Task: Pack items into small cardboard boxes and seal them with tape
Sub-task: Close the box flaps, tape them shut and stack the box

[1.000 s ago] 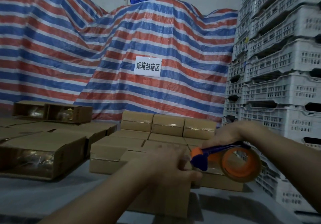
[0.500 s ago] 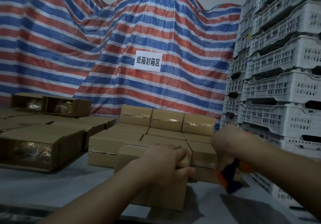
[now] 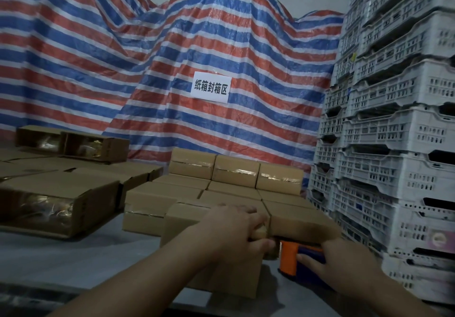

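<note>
Cardboard, stiff but crushable at the seams, makes up the small box (image 3: 187,223) under the left hand (image 3: 236,228), which clamps its near top edge, fingers curled over. Just right, the right hand (image 3: 344,265) grips the orange tape dispenser (image 3: 293,255) against the box's side. It likely feels light; hold corners, not flap centres.

Small brown cardboard box (image 3: 221,277) upright at near table edge, flaps shut, orange-blue tape dispenser (image 3: 299,257) against its rt side, sealed boxes (image 3: 236,176) stacked behind.
</note>
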